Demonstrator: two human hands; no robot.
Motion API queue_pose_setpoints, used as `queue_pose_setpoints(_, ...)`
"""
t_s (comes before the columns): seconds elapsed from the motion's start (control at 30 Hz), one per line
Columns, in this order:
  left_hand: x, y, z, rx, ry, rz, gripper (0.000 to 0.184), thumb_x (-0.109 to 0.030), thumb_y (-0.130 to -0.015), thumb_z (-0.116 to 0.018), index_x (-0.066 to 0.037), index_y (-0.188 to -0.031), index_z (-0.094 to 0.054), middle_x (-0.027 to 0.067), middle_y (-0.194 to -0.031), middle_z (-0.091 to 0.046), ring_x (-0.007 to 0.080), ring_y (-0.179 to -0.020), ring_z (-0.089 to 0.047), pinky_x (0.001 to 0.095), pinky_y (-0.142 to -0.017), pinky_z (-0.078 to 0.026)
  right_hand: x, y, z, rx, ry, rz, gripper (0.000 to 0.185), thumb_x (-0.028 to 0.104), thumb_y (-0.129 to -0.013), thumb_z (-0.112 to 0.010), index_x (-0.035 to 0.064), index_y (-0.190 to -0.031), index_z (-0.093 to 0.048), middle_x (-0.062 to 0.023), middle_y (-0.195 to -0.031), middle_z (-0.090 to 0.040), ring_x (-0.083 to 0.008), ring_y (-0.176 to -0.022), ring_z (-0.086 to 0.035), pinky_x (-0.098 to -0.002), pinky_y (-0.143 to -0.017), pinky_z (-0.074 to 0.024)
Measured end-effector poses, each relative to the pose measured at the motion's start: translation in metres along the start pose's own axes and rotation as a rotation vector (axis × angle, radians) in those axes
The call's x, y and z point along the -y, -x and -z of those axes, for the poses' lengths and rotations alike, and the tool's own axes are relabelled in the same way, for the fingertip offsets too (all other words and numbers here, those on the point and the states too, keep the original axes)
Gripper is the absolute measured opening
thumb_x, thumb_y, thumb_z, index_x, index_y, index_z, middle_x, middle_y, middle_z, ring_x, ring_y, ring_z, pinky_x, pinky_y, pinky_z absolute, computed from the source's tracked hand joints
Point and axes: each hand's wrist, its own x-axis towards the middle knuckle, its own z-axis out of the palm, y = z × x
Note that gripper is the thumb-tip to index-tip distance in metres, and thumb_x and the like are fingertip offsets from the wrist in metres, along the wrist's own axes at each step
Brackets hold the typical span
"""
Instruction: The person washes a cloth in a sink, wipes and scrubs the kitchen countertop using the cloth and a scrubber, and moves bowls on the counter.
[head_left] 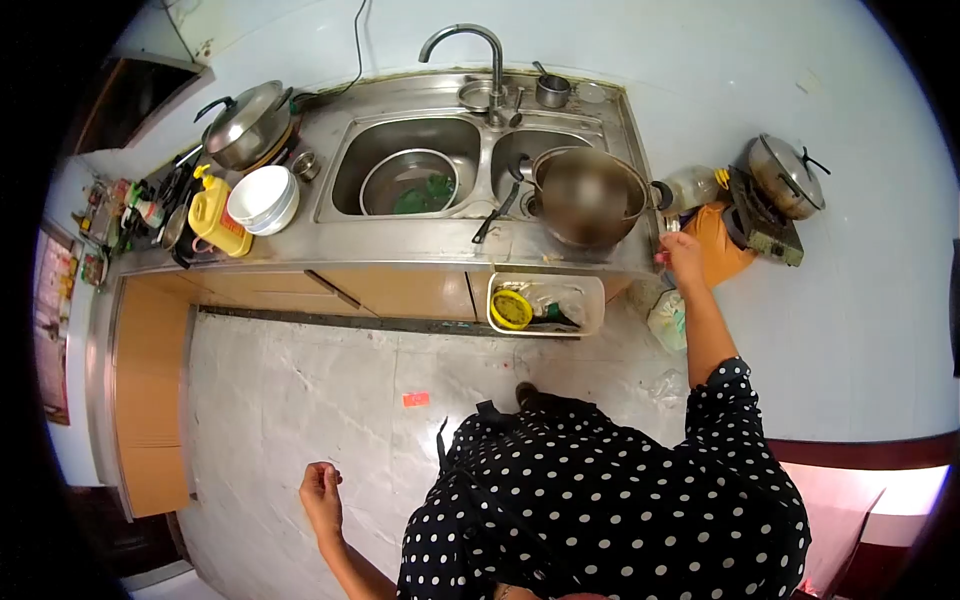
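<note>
My right hand (682, 254) is at the counter's right end, its fingers curled beside a small shiny piece (672, 226) too small to name. Whether that piece is in its grip is unclear. Just left of it sits a large round metal pan (565, 232) on the counter, its inside blurred. A black-handled utensil (484, 228) lies on the counter edge left of the pan. My left hand (322, 492) hangs low over the floor, fingers curled in, with nothing visible in it.
The double sink (345, 165) holds a metal basin (410, 156) with green leaves. Left stand white bowls (265, 195), a yellow bottle (218, 215) and a lidded pot (243, 125). A white bin (597, 308) hangs on the cabinet front. A gas stove (775, 235) bears another pot (785, 175).
</note>
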Motion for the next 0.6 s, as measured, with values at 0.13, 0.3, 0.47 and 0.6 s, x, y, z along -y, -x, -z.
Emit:
queue_pose_setpoints(0.13,-0.017,-0.018,-0.02,0.04,-0.016,0.017,0.011,-0.008,-0.094,-0.055,0.001,-0.087,-0.056,0.0042,-0.075,-0.057,0.0113,-0.069,-0.055,0.0255,-0.067,-0.048,0.001,-0.053,0.006,-0.092,-0.078,-0.195,0.026,0.031,-0.084,-0.068,0.006,-0.08,-0.064,-0.0012,-0.07,-0.059,-0.0126,-0.055,-0.056,-0.0233,-0.05,-0.0428)
queue_pose_setpoints(0.3,-0.07,-0.053,-0.073,0.155,-0.09,0.004,0.015,-0.012,-0.094,-0.056,0.002,-0.089,-0.057,0.0056,-0.074,-0.06,0.012,-0.07,-0.057,0.0258,-0.068,-0.049,0.034,-0.109,0.002,0.036,-0.125,-0.377,0.027,0.036,-0.081,-0.068,0.0112,-0.076,-0.061,-0.0013,-0.072,-0.062,-0.0144,-0.058,-0.059,-0.026,-0.048,-0.0424)
queue_pose_setpoints(0.47,-0.097,-0.078,-0.13,0.255,-0.152,-0.054,0.016,-0.013,-0.093,-0.058,0.003,-0.088,-0.057,0.0071,-0.074,-0.062,0.013,-0.069,-0.058,0.027,-0.068,-0.049,-0.011,-0.167,0.004,0.377,-0.285,-0.535,0.018,0.024,-0.078,-0.068,0.0081,-0.084,-0.064,-0.0058,-0.075,-0.065,-0.0223,-0.068,-0.066,-0.0343,-0.055,-0.0502)
queue_pose_setpoints(0.6,-0.094,-0.074,-0.151,0.324,-0.145,-0.015,0.014,-0.01,-0.092,-0.057,0.003,-0.087,-0.057,0.0076,-0.073,-0.062,0.0141,-0.069,-0.06,0.0272,-0.067,-0.049,-0.003,-0.148,0.005,0.405,-0.329,-0.483,0.011,0.01,-0.075,-0.065,0.0042,-0.084,-0.062,-0.0093,-0.075,-0.064,-0.0238,-0.063,-0.067,-0.0346,-0.056,-0.0542)
